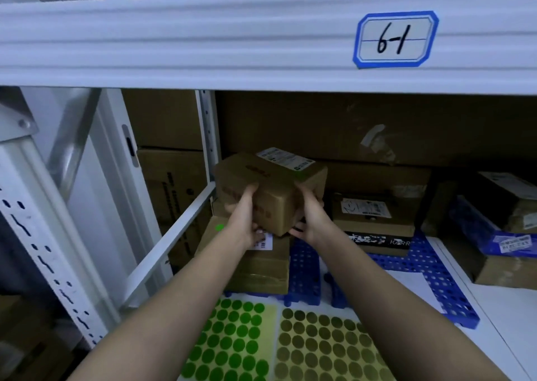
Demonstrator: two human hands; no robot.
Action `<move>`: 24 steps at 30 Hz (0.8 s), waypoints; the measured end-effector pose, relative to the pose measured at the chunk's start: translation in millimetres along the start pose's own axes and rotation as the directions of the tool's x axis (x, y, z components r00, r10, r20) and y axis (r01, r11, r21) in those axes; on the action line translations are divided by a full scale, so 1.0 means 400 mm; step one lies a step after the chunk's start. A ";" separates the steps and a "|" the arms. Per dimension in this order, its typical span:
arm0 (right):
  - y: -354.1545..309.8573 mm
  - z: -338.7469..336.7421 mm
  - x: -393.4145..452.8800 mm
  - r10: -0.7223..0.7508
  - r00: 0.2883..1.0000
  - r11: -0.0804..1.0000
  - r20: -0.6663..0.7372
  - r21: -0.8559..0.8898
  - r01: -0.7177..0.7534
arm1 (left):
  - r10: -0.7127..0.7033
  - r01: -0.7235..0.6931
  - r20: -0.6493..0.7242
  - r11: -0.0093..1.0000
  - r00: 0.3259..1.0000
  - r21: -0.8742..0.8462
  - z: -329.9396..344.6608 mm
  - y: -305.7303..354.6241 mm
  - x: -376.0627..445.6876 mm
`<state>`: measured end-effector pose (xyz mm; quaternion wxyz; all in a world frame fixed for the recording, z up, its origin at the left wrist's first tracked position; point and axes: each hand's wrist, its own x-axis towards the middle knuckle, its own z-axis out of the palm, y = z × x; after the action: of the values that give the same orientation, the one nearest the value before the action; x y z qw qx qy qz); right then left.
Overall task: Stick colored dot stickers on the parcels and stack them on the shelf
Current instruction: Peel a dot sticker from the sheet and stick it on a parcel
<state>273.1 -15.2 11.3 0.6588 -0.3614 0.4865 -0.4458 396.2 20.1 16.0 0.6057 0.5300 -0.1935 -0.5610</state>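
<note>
Nearest, below both forearms: green dot sticker sheet (pixel 232 343) lying flat on the white shelf (pixel 499 316), olive dot sticker sheet (pixel 322 348) just beside it to the right. Further in, a blue perforated mat (pixel 430 267) spread under the parcels.

Under the left wrist: lower parcel (pixel 261 267), brown cardboard, resting on the blue mat, a green dot (pixel 220 227) stuck on its top face left of the left hand, a barcode label (pixel 266 242) partly covered by that hand.

Left hand (pixel 247 218) and right hand (pixel 311 215) clasping the held parcel (pixel 273 186) from either side, fingers (pixel 252 189) of the left curled round its left face, fingers (pixel 302 190) of the right wrapped over its right edge, both thumbs tucked beneath. Held parcel tilted, one corner pointing down toward the lower parcel, directly above it; touching or not, cannot tell. White shipping label (pixel 286 158) on its top face, beyond the fingers.

Right of the right hand: a dark-banded box (pixel 374 221) bearing a white label, further right a blue-wrapped parcel (pixel 494 235) and another brown box (pixel 511 194). Left of the left hand: white shelf upright (pixel 207 136) and a diagonal brace (pixel 174 241), printed cartons (pixel 174 189) behind.

Beyond the fingers: large brown cartons (pixel 377 128) filling the back. Above: white shelf beam (pixel 203 40) carrying a blue-bordered tag (pixel 395 39) marked "6-1".
</note>
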 end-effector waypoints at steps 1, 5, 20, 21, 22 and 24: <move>-0.010 -0.008 0.013 0.003 1.000 1.000 0.011 -0.017 -0.003 | 0.030 -0.030 -0.031 1.000 0.999 -0.002 -0.018 0.010 0.012; -0.050 -0.002 0.040 0.003 1.000 0.987 0.025 -0.158 0.001 | 0.045 -0.044 -0.091 0.999 0.995 0.007 -0.089 0.072 0.041; -0.049 0.070 0.161 -0.066 0.978 0.962 0.198 -0.247 0.115 | 0.064 -0.055 -0.017 0.941 0.998 0.335 -0.186 0.172 0.205; -0.047 0.069 0.166 -0.065 0.977 0.959 0.201 -0.257 0.117 | 0.081 -0.074 -0.006 0.934 0.997 0.349 -0.179 0.178 0.185; -0.044 0.067 0.170 -0.071 0.976 0.958 0.205 -0.257 0.124 | 0.090 -0.085 0.003 0.930 0.996 0.359 -0.176 0.181 0.174; -0.038 0.065 0.191 -0.086 0.975 0.952 0.207 -0.272 0.141 | 0.089 -0.091 0.022 0.928 0.996 0.361 -0.175 0.181 0.170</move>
<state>304.5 -91.0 7.5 0.6170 -0.5214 0.4579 -0.3712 508.9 -24.3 28.3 0.5223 0.6214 -0.3193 -0.4890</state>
